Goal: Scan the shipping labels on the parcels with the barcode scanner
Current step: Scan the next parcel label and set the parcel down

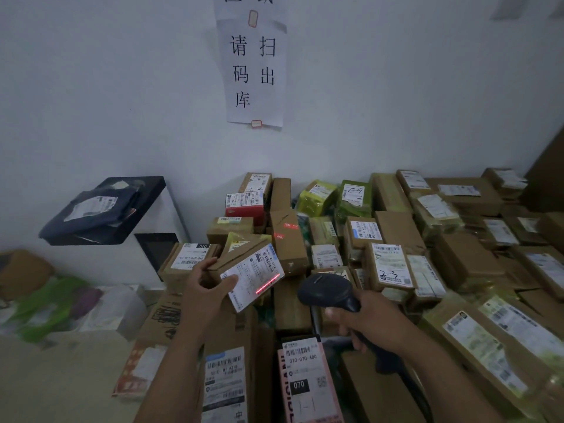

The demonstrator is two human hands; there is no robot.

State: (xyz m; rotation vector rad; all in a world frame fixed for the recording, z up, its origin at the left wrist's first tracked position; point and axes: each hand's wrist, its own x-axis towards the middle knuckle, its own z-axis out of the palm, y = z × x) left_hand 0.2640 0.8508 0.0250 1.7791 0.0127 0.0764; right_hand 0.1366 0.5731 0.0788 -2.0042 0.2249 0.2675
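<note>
Scanning label, mid-task.
L hand (204, 293) grips parcel (244, 270); R hand (370, 325) grasps scanner (328, 293); next: nudge beam onto barcode.

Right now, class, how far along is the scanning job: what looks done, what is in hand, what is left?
Done: cannot tell; no parcel shows a sign of having been scanned. In hand: the left hand holds a small brown parcel, the right hand grips the scanner, and its red line falls on that parcel's label. Left: seemingly the heap of labelled parcels behind, and the pink parcel in front.
</note>
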